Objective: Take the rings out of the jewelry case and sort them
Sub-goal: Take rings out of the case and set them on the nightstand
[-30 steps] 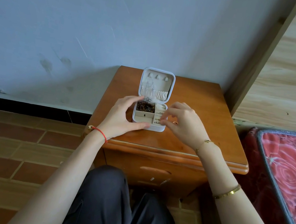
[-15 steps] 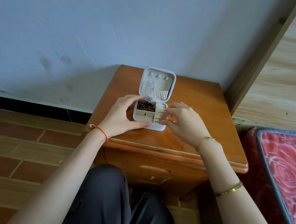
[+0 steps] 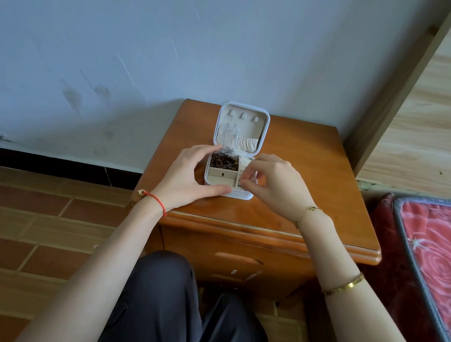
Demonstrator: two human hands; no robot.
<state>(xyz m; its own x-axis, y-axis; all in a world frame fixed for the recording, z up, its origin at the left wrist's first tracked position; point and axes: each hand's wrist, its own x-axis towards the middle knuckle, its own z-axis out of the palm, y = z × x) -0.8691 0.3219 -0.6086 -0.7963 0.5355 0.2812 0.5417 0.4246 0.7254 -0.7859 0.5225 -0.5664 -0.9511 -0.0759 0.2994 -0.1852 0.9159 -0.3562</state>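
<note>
Jewelry case [image 3: 228, 191] on nightstand [image 3: 318, 184]

A white jewelry case [image 3: 228, 191] sits open on a wooden bench [image 3: 318, 184], lid upright. The left hand [image 3: 188, 177] cups the case's left side, thumb along its front. The right hand [image 3: 274, 187] pinches its fingertips [image 3: 242, 185] over the right compartments; dark beads [image 3: 224, 161] fill 1 rear compartment.

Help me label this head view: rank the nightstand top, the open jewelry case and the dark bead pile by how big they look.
1. Nightstand top, largest.
2. Jewelry case, with its lid up.
3. Dark bead pile, filling one compartment of the case.
</note>
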